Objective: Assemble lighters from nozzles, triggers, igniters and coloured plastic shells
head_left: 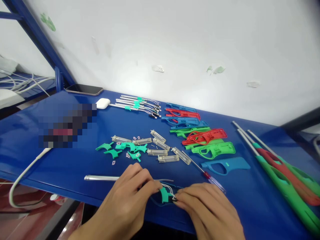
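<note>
A blue lighter half-shell [160, 204] lies at the table's front edge, mostly hidden under my hands. My left hand [132, 193] is closed, thumb and forefinger against a green trigger [164, 195] in the shell. A silver metal tube [101, 178] runs leftward from beneath that hand. White wires [171, 189] curve past the trigger to a small black piece [174, 199], which my right hand [210, 206] pinches between its fingertips. Beyond the hands are loose green triggers [112, 152] and several clear fuel tanks [168, 159].
Coloured shell halves [213, 150] lie in a row at right, beside a screwdriver [213, 181]. Assembled lighters [282, 180] occupy the right edge. Wired metal tubes [132, 102] sit near the wall. A phone [84, 89], white case [103, 103] and cable [18, 180] are at left.
</note>
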Available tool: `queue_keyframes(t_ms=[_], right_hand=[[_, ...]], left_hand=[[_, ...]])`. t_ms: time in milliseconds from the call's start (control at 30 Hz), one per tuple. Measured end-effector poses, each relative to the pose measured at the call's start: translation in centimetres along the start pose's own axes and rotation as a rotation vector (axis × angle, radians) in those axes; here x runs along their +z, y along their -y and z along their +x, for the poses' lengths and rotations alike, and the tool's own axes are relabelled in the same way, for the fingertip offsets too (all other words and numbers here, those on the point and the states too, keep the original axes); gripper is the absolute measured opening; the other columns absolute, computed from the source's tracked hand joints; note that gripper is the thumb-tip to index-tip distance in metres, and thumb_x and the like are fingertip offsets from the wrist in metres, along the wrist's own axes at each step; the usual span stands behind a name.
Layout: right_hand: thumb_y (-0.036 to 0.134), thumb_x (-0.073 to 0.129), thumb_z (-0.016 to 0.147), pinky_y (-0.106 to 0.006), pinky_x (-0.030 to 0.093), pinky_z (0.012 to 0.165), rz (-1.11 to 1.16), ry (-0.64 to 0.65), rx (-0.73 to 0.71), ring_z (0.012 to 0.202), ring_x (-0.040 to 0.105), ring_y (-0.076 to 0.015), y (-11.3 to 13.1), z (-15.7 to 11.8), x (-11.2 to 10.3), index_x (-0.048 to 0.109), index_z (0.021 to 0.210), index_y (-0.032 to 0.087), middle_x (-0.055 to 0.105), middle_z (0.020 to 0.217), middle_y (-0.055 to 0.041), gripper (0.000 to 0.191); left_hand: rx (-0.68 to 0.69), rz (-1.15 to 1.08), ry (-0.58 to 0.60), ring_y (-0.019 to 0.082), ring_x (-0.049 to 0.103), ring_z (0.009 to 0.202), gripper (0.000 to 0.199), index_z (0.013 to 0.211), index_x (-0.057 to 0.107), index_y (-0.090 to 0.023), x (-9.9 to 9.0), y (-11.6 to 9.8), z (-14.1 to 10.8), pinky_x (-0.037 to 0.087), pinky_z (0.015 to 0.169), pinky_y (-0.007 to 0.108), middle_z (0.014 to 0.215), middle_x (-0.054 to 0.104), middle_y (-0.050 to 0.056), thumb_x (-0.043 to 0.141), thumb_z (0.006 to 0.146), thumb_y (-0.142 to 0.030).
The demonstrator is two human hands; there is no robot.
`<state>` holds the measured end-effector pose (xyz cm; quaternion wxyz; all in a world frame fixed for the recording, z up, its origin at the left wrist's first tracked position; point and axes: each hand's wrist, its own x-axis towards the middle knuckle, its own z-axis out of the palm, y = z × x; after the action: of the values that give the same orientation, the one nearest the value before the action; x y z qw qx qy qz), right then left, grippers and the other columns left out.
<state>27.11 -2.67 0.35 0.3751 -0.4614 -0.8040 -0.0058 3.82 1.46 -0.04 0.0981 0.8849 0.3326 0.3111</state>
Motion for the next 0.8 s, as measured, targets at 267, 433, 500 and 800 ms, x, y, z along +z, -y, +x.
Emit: queue_keyframes(t_ms=[267,433,500,800], right_hand=[[0.017,0.064,0.105,-0.025,0.058,0.074,-0.027,0.027,0.008,0.076,0.074,-0.0129,0.0,-0.7,0.0,0.077,0.099,0.022,0.080,0.089,0.0024,0.015],[0.018,0.063,0.106,-0.023,0.059,0.071,-0.028,0.005,0.001,0.071,0.075,-0.0124,0.0,-0.4,-0.3,0.079,0.095,0.023,0.080,0.085,0.0029,0.019],[0.019,0.062,0.106,-0.024,0.059,0.071,-0.029,-0.007,0.009,0.071,0.074,-0.0127,0.1,-0.4,-0.3,0.078,0.095,0.023,0.080,0.085,0.0029,0.019],[0.017,0.064,0.106,-0.027,0.059,0.075,-0.031,0.019,0.042,0.076,0.075,-0.0137,0.4,-1.0,0.1,0.075,0.103,0.024,0.081,0.091,0.0025,0.013]], left_hand=[[0.031,-0.079,0.008,0.020,0.054,0.098,0.049,0.122,0.070,-0.022,0.4,1.3,0.2,0.051,0.086,0.034,0.110,0.068,0.006,0.044,0.097,0.011],[0.025,-0.075,-0.016,0.021,0.055,0.100,0.037,0.118,0.071,-0.022,0.1,1.2,0.3,0.049,0.087,0.035,0.107,0.068,0.006,0.048,0.103,0.002],[0.014,-0.092,-0.016,0.021,0.055,0.101,0.037,0.122,0.070,-0.022,0.1,1.2,0.2,0.049,0.090,0.036,0.109,0.069,0.006,0.047,0.105,0.001],[-0.015,-0.149,0.017,0.018,0.055,0.106,0.042,0.123,0.068,-0.024,0.2,1.5,-0.1,0.047,0.093,0.031,0.113,0.068,0.003,0.047,0.103,0.007]])
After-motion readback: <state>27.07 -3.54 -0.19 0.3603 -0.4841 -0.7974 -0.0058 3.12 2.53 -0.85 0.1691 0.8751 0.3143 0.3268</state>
